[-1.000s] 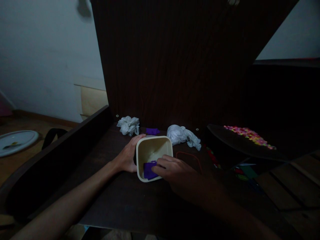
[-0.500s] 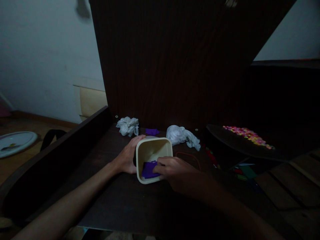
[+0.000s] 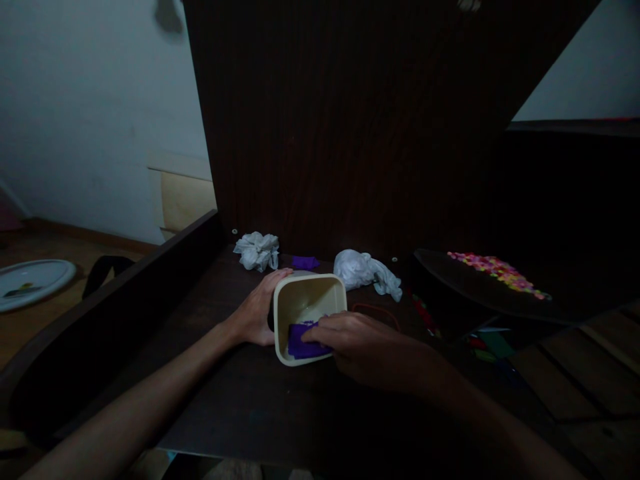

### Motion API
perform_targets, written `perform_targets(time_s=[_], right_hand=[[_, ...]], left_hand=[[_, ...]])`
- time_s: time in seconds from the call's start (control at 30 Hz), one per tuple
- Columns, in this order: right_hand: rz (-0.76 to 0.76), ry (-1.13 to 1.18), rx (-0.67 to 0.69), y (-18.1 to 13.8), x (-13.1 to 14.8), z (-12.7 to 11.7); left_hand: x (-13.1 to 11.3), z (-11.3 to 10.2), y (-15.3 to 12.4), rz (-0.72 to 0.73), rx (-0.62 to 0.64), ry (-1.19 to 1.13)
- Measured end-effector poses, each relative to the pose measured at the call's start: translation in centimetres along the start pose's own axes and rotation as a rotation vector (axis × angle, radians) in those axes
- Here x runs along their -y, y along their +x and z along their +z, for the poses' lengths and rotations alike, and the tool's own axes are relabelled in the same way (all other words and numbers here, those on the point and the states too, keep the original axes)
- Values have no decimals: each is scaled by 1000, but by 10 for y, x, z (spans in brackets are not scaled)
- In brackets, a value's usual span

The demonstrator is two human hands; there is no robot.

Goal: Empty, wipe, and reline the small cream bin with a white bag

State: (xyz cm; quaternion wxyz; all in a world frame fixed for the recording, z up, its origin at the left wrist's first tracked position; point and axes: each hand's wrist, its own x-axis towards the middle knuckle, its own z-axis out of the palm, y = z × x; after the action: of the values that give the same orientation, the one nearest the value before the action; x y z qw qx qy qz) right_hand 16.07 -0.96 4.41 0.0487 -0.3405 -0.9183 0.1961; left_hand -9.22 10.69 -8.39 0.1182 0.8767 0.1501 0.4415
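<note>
A cream square-mouthed container (image 3: 310, 280) is tipped so its opening faces me, over the dark wooden surface (image 3: 225, 400). My left hand (image 3: 260, 310) is wrapped around its left side. Reaching in over the near right rim, my right hand (image 3: 345, 337) has its fingers closed on a flat purple piece (image 3: 299, 343), which lies against the lower inner wall. Whether that piece is paper or cloth I cannot tell. Small purple bits show deeper inside the container. Behind it lies another purple piece (image 3: 305, 263).
Two crumpled whitish plastic bags, a left bag (image 3: 257, 251) and a right bag (image 3: 367, 272), lie along the dark back panel (image 3: 325, 133). A reddish-brown loop (image 3: 377, 309) is beside the container. At right is a dark curved item with a colourful cluster (image 3: 495, 272). A raised side board (image 3: 125, 307) borders the left.
My right hand has shifted slightly right, with the purple piece sliding along the container's lower wall. My left hand keeps its hold. The view has moved slightly.
</note>
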Motion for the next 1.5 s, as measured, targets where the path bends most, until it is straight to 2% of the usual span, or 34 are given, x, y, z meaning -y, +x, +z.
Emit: perform_targets(time_s=[0.17, 0.4, 0.6, 0.77, 0.97, 1.07, 1.23, 1.33, 1.5], right_hand=[[-24, -26, -38, -5, -3, 3], [-8, -115, -1, 1, 3, -1], [-33, -198, -21, 1, 4, 6], [-8, -178, -16, 1, 4, 8], [66, -141, 30, 5, 9, 8], [82, -169, 4, 7, 16, 10], [181, -212, 147, 12, 39, 21], [244, -260, 187, 17, 48, 30], [377, -189, 230, 29, 38, 42]], left_hand=[[1, 0, 0, 0, 3, 17], [-2, -1, 1, 9, 6, 22], [0, 0, 1, 32, -8, 14], [0, 0, 0, 6, -10, 15], [1, 1, 0, 28, -9, 40], [3, 2, 0, 58, -9, 45], [3, 2, 1, 100, -3, 46], [1, 3, 3, 157, 5, 35], [-4, 4, 4, 180, 25, 44]])
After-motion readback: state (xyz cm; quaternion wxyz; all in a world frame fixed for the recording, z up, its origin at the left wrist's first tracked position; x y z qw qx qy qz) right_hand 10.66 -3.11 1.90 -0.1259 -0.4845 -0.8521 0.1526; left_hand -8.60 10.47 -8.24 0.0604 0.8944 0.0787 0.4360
